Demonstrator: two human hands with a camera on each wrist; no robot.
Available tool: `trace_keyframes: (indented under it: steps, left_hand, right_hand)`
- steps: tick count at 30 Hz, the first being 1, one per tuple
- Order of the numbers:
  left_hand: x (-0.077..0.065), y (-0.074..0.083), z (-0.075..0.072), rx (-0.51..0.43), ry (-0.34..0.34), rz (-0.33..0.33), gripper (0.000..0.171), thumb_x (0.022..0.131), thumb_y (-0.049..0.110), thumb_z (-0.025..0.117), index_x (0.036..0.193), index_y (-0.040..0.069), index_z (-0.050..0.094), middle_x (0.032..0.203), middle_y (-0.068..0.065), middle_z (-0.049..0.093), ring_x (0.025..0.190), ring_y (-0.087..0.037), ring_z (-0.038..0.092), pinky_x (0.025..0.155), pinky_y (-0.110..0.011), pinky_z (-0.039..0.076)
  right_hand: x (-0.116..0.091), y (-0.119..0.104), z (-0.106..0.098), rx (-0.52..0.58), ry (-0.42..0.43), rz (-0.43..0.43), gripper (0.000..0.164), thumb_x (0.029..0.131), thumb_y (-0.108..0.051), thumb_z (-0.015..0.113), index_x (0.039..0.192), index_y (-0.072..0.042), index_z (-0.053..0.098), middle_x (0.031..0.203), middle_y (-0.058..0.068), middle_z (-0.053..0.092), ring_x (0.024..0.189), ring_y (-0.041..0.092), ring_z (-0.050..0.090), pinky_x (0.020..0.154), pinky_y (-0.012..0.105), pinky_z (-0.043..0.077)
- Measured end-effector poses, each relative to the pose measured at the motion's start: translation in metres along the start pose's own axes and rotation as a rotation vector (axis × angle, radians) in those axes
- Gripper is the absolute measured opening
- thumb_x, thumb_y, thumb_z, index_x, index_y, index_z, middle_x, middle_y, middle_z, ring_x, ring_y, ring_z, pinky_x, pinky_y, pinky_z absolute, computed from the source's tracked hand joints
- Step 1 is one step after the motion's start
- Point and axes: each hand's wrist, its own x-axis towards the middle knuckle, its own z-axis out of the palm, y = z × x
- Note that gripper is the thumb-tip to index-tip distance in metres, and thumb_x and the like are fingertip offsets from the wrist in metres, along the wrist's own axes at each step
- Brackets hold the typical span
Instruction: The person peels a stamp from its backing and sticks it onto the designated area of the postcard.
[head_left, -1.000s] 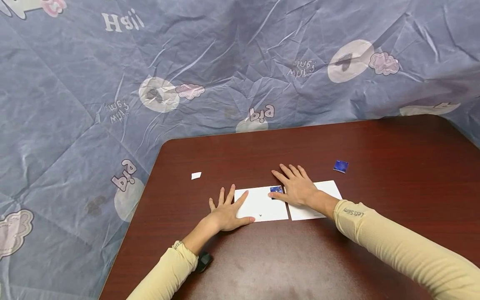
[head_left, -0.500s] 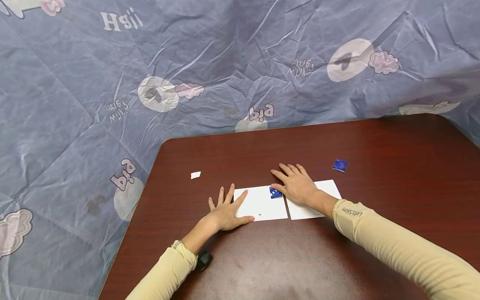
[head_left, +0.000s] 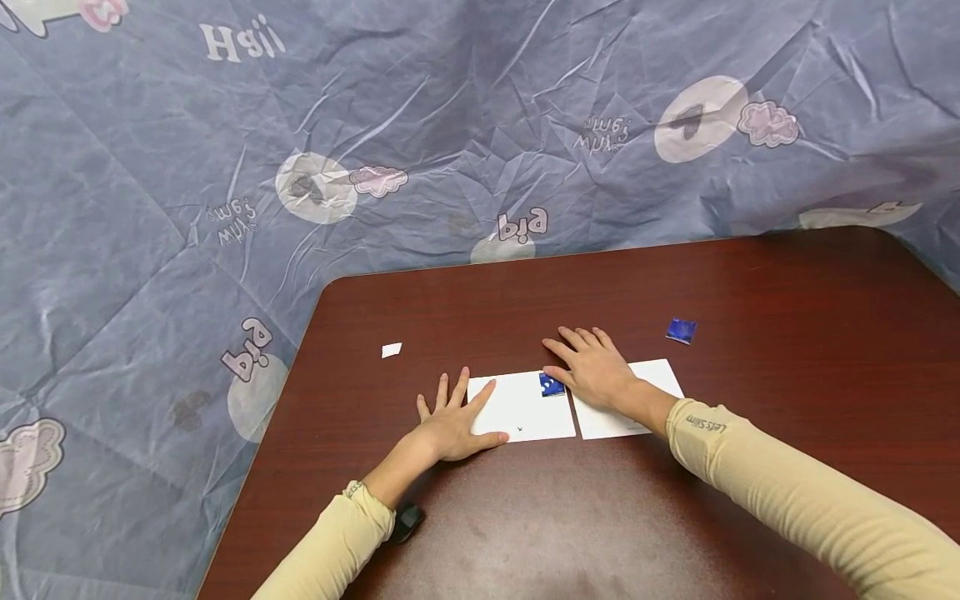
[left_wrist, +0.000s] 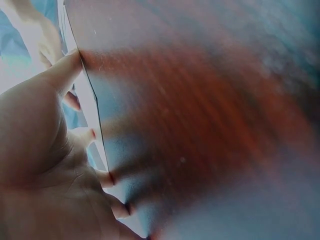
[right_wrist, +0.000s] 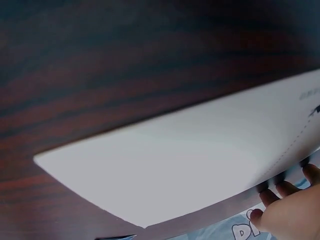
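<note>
Two white cards lie side by side on the dark red-brown table, a thin gap between them. Near the top right corner of the left card point(head_left: 517, 412) is a small blue square point(head_left: 552, 384) with white marks. My left hand point(head_left: 446, 433) rests spread at that card's left end, thumb and forefinger over the card, the other fingers on the wood. My right hand point(head_left: 597, 375) lies across the right card point(head_left: 652, 379), fingers reaching past its far edge, with its thumb at the blue square's right side. The right wrist view shows a dotted line on the right card point(right_wrist: 165, 165).
Another blue square point(head_left: 681, 331) lies beyond the right card. A small white scrap point(head_left: 392, 350) is off to the far left. Under the left wrist sits a black object point(head_left: 408, 521). A blue-grey printed cloth point(head_left: 450, 100) hangs behind the table point(head_left: 525, 517).
My right thumb has shifted slightly up and right, so more of the blue square on the left card shows. The left hand and both cards have stayed in place.
</note>
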Motion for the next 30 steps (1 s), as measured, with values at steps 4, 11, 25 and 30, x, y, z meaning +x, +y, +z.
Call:
trace_keyframes:
  steps: [4,11,25,30]
  left_hand:
    - [0.0002,0.0001,0.0001,0.005,0.001,0.000,0.084,0.086,0.067,0.050,0.153,0.032,0.015,0.158,-0.011,-0.005,0.141,-0.042,-0.007,0.100,-0.072,0.004]
    - [-0.0002,0.0006,-0.0002,0.013,-0.004,-0.005,0.084,0.086,0.068,0.049,0.153,0.033,0.015,0.158,-0.011,-0.005,0.141,-0.041,-0.007,0.100,-0.072,0.004]
    - [0.0007,0.0000,-0.0003,0.011,-0.007,-0.006,0.084,0.086,0.068,0.049,0.154,0.033,0.013,0.158,-0.010,-0.006,0.141,-0.041,-0.008,0.100,-0.072,0.004]
    - [0.0005,0.0001,-0.0010,0.011,-0.011,-0.009,0.084,0.086,0.068,0.049,0.154,0.033,0.014,0.158,-0.010,-0.006,0.141,-0.040,-0.008,0.100,-0.072,0.004]
  right_hand:
    - [0.0000,0.0007,0.0006,0.009,0.008,-0.001,0.055,0.100,-0.045,0.042,0.144,-0.012,0.043,0.148,0.020,0.033,0.134,0.041,0.029,0.110,0.054,0.012]
    - [-0.0001,0.0014,0.0005,0.012,0.014,-0.006,0.053,0.100,-0.042,0.043,0.144,-0.012,0.043,0.148,0.020,0.034,0.134,0.041,0.030,0.110,0.054,0.013]
    - [-0.0028,0.0033,-0.0013,0.029,-0.005,-0.025,0.052,0.102,-0.040,0.039,0.145,-0.009,0.041,0.149,0.021,0.031,0.135,0.042,0.027,0.110,0.055,0.010]
    - [-0.0013,0.0011,0.0004,-0.002,-0.042,-0.011,0.071,0.096,-0.058,0.039,0.147,-0.008,0.036,0.151,0.022,0.027,0.136,0.042,0.024,0.111,0.052,0.005]
